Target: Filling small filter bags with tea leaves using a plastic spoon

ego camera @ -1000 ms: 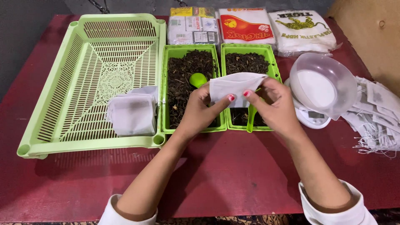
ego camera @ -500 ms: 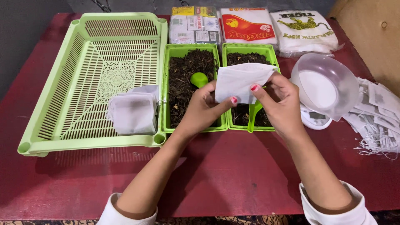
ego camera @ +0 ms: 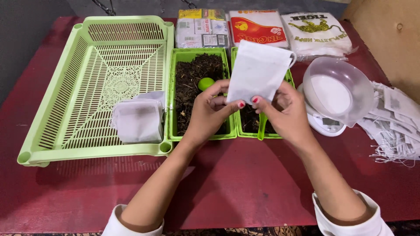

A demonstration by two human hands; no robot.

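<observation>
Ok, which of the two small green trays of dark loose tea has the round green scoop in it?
The left small green tray: the round green scoop lies on its tea, beside the left hand.

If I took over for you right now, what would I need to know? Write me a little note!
Left hand and right hand: both pinch the bottom edge of one white filter bag, held above the two small green trays of loose tea.
Done: some filled bags lie in the big green basket.
Left: the held bag looks flat and unfilled; more empty bags wait at right, beside the clear bowl on the scale.
</observation>
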